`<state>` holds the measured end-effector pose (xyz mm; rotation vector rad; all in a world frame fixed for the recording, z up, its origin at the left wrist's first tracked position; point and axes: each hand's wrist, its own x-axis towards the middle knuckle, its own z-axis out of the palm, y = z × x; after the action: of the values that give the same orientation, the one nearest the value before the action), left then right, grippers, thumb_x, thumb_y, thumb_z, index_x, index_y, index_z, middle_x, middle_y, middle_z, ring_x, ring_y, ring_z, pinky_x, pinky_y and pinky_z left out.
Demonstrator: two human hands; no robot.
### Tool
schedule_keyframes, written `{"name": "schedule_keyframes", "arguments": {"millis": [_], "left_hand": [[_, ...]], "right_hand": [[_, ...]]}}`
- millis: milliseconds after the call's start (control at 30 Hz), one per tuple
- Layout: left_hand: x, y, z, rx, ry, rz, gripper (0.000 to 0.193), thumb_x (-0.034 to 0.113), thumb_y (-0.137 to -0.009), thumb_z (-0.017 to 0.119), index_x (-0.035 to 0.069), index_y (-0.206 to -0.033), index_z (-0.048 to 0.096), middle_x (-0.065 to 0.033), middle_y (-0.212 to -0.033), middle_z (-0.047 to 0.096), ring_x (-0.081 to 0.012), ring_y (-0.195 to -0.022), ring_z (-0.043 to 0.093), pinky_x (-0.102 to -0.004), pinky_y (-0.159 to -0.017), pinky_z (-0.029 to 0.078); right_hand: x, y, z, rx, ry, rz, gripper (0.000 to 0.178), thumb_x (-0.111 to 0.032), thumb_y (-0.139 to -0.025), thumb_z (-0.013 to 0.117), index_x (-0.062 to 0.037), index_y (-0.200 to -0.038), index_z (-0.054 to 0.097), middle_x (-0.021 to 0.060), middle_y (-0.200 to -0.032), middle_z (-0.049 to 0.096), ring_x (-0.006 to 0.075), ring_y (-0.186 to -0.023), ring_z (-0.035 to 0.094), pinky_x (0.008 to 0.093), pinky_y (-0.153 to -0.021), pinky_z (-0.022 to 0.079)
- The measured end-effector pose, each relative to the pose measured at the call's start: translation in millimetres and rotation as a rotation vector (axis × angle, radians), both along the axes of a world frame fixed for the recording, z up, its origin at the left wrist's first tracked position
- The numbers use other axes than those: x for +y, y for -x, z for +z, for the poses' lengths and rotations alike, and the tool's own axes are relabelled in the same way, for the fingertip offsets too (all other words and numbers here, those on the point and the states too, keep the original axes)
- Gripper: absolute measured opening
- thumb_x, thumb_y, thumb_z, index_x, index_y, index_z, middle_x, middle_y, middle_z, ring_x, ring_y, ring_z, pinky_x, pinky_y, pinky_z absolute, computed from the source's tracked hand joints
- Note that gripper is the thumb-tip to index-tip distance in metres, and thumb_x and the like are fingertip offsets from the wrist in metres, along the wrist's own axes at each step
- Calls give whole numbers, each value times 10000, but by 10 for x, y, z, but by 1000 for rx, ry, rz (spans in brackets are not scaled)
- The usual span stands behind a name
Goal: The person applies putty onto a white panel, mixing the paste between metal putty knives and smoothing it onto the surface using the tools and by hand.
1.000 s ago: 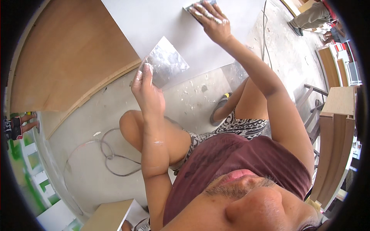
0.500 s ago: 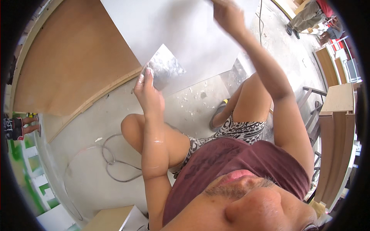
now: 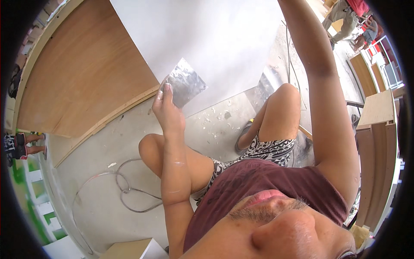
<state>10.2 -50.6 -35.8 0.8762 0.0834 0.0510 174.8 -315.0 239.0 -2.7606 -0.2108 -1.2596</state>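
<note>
My left hand [image 3: 168, 108] grips a thin, square metal plate [image 3: 187, 83] by its left edge, thumb on the face and fingers behind. Greyish-white smears cover the plate and whiten my fingertips. Just beyond it stands a large, smooth white panel [image 3: 207, 39], its lower corner near the plate. My right arm [image 3: 321, 82] is stretched up and forward along the panel's right side. The hand at its end lies past the upper edge of the picture, so its fingers and anything in them are hidden.
A brown plywood panel [image 3: 86, 73] with a pale wooden rim leans at left. Looped cable [image 3: 125, 190] lies on the grey floor [image 3: 99, 211], with white flakes [image 3: 215, 125] below the panel. Wooden cabinet pieces [image 3: 375, 142] stand at right. People [image 3: 345, 17] are at the far right; another's legs [image 3: 34, 144] at far left.
My right arm has reached farther up and right, carrying its hand out of the picture. My left hand and the plate sit slightly lower, the plate's face turned more into view.
</note>
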Motion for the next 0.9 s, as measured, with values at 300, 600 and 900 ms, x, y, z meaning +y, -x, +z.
{"name": "schedule_keyframes", "arguments": {"millis": [300,600,900], "left_hand": [[43,-9,-66,-10,-55,35,351,146,-1026,543,-62,-1309,538,-126,-1264,605,-209,-1149,608,-359,-951,528],[68,8,-77,-16,-89,31,351,148,-1023,545,-64,-1303,545,-119,-1251,615,-198,-1138,607,-354,-954,515],[27,93,62,48,-26,39,340,158,-1009,570,-64,-1264,591,-100,-1205,632,-157,-1100,595,-305,-934,490]], "right_hand": [[-114,-191,-667,-348,186,159,508,39,-874,463,-177,-1286,667,75,-1302,651,272,-1244,588,381,-1032,484],[-6,-20,-279,-130,33,89,534,73,-850,428,-163,-1254,685,120,-1241,672,302,-1159,636,404,-954,513],[-206,18,-1191,-256,264,160,505,64,-842,476,-163,-1235,697,71,-1257,677,276,-1171,624,390,-995,502]]}}
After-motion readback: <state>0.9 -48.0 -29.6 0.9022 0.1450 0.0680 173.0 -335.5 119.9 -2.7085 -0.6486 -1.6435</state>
